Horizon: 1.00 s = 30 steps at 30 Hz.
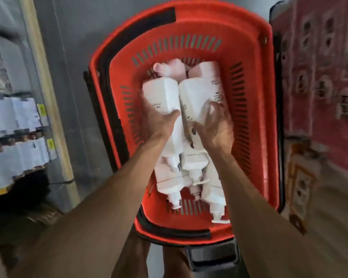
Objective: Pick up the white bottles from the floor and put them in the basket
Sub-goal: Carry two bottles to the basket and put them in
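White bottle (161,93) in left grip (159,125), inside basket (255,117).

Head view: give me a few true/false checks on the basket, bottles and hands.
1. The basket is blue. False: it is red.
2. The left hand grips a white bottle over the basket. True.
3. The basket holds no bottles yet. False: several white pump bottles already lie in it.
4. The right hand is on a second white bottle, beside the first. True, though motion blur hides how firmly it is held.
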{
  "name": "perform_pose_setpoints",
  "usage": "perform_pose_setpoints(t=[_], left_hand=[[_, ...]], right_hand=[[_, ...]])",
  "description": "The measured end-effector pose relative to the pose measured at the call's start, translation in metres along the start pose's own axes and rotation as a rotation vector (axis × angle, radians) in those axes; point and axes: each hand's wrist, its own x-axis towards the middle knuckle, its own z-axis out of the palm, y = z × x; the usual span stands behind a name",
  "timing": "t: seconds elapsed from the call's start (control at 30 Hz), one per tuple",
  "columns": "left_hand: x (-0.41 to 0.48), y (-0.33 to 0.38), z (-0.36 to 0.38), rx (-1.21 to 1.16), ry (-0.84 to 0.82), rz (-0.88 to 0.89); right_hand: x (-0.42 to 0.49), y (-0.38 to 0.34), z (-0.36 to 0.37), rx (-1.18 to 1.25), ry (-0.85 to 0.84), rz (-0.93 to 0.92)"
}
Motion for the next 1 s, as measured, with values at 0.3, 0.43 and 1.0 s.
perform_pose_setpoints(t=[0.3, 0.43, 1.0], left_hand=[[-0.042, 0.008, -0.030, 0.265, 0.059, 0.250], [-0.090, 0.026, -0.061, 0.370, -0.062, 0.307], [-0.376, 0.134, -0.225, 0.610, -0.236, 0.832]], right_hand=[[-0.030, -0.013, -0.018, 0.044, 0.095, 0.010], [-0.068, -0.027, -0.064, -0.026, -0.033, 0.015], [-0.343, -0.121, -0.314, -0.207, 0.008, -0.064]])
